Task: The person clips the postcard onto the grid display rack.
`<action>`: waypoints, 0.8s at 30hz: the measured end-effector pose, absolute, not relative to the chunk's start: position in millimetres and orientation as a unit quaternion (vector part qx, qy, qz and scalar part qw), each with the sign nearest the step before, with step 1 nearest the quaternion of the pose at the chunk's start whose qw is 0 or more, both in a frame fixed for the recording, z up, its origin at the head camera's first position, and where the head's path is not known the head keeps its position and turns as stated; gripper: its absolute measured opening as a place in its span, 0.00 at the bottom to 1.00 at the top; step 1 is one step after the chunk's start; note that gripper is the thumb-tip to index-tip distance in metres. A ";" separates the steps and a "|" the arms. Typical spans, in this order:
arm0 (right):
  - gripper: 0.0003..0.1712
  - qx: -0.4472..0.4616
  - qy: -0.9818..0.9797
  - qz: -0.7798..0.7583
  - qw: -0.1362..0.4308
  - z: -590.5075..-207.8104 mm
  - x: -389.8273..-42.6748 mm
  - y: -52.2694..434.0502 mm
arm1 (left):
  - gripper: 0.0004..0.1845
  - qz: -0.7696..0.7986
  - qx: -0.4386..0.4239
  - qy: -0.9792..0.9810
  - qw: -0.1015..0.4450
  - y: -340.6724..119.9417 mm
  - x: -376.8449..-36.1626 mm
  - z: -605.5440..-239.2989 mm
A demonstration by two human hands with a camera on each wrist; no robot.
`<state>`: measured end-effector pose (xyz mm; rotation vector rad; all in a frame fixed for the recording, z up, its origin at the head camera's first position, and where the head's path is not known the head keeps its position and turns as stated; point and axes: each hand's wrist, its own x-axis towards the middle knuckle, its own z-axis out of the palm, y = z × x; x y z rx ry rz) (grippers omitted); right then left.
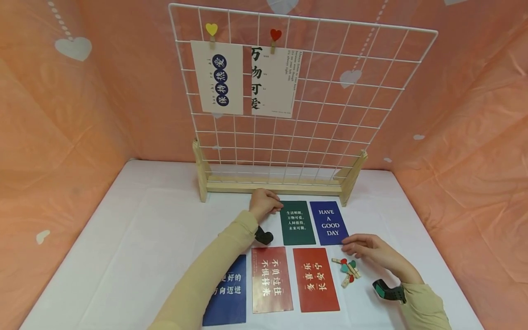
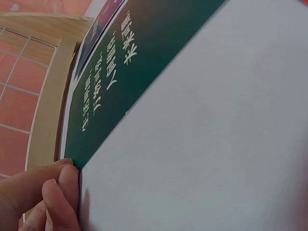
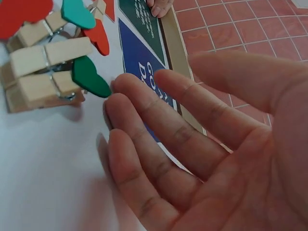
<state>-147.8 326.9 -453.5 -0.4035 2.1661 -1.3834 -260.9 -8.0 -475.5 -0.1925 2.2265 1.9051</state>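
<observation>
My left hand (image 1: 275, 205) reaches across to the dark green card (image 1: 298, 222) lying on the white table (image 1: 136, 238), its curled fingertips (image 2: 60, 185) pinching the card's far left corner (image 2: 144, 62). My right hand (image 1: 351, 244) hovers open, fingers straight (image 3: 159, 125), just past the near right corner of the blue "HAVE A GOOD DAY" card (image 1: 329, 223). A small pile of wooden clothespins with heart-shaped tops (image 1: 348, 270) lies right under its fingertips; in the right wrist view the clothespins (image 3: 48, 62) are apart from the fingers.
A white wire grid (image 1: 330, 91) on a wooden stand (image 1: 272, 185) rises behind the cards, with two cards clipped to it at the upper left (image 1: 217, 78). Two red cards (image 1: 315, 279) and a blue card (image 1: 228, 288) lie nearer me. Pink sheeting walls in the table.
</observation>
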 end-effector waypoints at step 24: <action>0.21 -0.122 0.809 -0.497 0.289 -454.6 -147.6 326.8 | 0.06 0.640 -0.069 0.757 0.113 -11.5 -261.7 -470.4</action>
